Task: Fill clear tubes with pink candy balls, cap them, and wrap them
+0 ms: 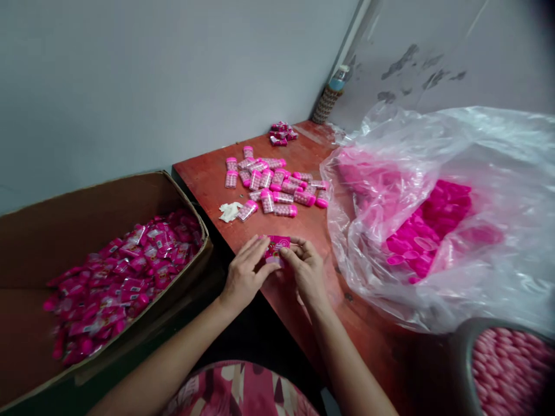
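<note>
Over the near edge of the red table, my left hand [248, 274] and my right hand [309, 273] hold a small magenta printed wrapper [277, 247] between them. My left fingers press on its left side, while my right thumb lies across its front and the fingers sit behind its right edge. Whether anything is inside the wrapper, I cannot tell. Just beyond my hands lie several small clear bottles [267, 201] with pink caps, filled with pale pink balls. A crumpled white scrap [229, 211] touches the nearest of these bottles.
Left of the table [203, 167], a cardboard box [197, 216] holds many wrapped pink packs [130, 271]. A pile of magenta wrappers [282, 134] lies farther back, near a bottle in a woven cover [332, 95]. At right are a plastic bag [511, 231] of pink caps and a candy-filled bucket [463, 352].
</note>
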`<action>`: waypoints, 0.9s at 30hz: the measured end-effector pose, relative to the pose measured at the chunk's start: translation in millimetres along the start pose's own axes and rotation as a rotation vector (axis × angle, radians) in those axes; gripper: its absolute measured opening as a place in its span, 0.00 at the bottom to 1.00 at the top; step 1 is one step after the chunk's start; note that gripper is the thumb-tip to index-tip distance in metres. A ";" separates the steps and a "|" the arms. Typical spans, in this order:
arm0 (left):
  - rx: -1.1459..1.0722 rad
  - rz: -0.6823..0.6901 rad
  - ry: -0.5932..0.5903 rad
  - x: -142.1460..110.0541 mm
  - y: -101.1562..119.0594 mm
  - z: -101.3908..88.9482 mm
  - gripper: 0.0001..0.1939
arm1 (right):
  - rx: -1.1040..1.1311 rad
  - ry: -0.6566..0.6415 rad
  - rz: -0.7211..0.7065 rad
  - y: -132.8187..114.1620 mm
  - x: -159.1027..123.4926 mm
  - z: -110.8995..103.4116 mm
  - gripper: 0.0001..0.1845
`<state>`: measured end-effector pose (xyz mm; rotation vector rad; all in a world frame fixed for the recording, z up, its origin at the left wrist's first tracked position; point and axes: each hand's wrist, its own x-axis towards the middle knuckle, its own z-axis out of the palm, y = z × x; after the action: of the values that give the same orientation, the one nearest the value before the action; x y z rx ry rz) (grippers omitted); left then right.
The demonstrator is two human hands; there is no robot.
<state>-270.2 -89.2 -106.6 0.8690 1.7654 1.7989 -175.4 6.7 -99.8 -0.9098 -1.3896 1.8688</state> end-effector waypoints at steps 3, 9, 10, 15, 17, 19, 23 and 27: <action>-0.175 -0.237 -0.046 -1.3 4.4 -6.8 0.11 | -0.052 -0.019 0.029 -7.3 0.9 7.3 0.18; -0.475 -0.497 -0.072 -1.5 -4.0 -26.2 0.13 | -0.432 -0.208 0.003 -13.3 21.5 25.3 0.18; -0.477 -0.504 -0.044 -2.4 -4.3 -29.6 0.13 | -0.562 -0.199 -0.086 -15.0 29.1 31.2 0.18; -0.468 -0.548 0.088 -8.2 -2.0 -40.5 0.13 | -1.320 -0.094 -0.279 -22.1 75.0 72.4 0.23; -0.503 -0.582 0.126 -8.2 -1.5 -42.9 0.12 | -1.485 -0.049 -0.178 -20.6 91.4 88.1 0.28; -0.559 -0.616 0.170 -6.5 -1.4 -45.9 0.13 | -1.532 -0.040 -0.133 -16.9 103.1 98.4 0.31; -0.737 -0.666 0.274 -0.7 -1.4 -53.9 0.11 | -1.574 -0.048 -0.117 -9.9 108.7 99.7 0.25; -0.890 -0.699 0.343 4.8 -1.5 -58.3 0.08 | -1.629 -0.057 -0.194 -5.2 98.9 88.3 0.17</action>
<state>-315.6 -126.3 -105.8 -0.3822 0.9969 1.9572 -303.3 41.3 -92.3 -1.2498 -2.8441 0.2565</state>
